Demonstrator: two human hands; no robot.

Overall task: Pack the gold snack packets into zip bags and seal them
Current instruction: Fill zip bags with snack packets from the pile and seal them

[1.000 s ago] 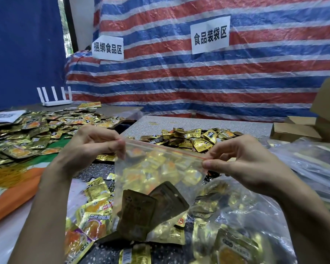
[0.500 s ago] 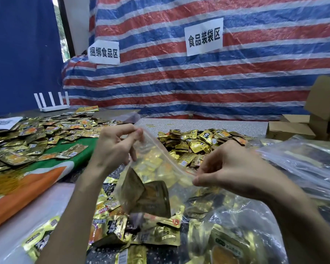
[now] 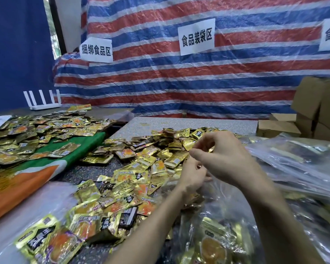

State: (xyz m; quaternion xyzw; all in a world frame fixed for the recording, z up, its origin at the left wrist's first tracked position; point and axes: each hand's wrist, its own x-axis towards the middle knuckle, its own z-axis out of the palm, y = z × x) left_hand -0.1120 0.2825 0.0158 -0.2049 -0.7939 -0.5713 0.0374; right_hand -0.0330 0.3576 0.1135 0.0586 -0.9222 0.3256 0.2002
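Observation:
Loose gold snack packets (image 3: pixel 141 161) lie heaped across the speckled table (image 3: pixel 179 122), with more near the front edge (image 3: pixel 88 225). A clear zip bag (image 3: pixel 219 197) holding a few gold packets hangs low at centre right, just below both hands. My left hand (image 3: pixel 192 176) grips the bag's top with curled fingers. My right hand (image 3: pixel 223 155) sits just above and over it, fingertips pinched together at the bag's upper edge. The zip strip itself is hidden behind the hands.
A pile of filled clear bags (image 3: pixel 293 164) lies at the right. Cardboard boxes (image 3: pixel 312 115) stand at the back right. The left table has a green and orange cloth (image 3: pixel 46 168), many more packets (image 3: pixel 27 134) and a white router (image 3: pixel 44 103). A striped tarp (image 3: pixel 179 77) is behind.
The hands were apart, stretching the bag's mouth wide. They have come together at the right, and the bag has dropped lower and to the right. The camera view has shifted right.

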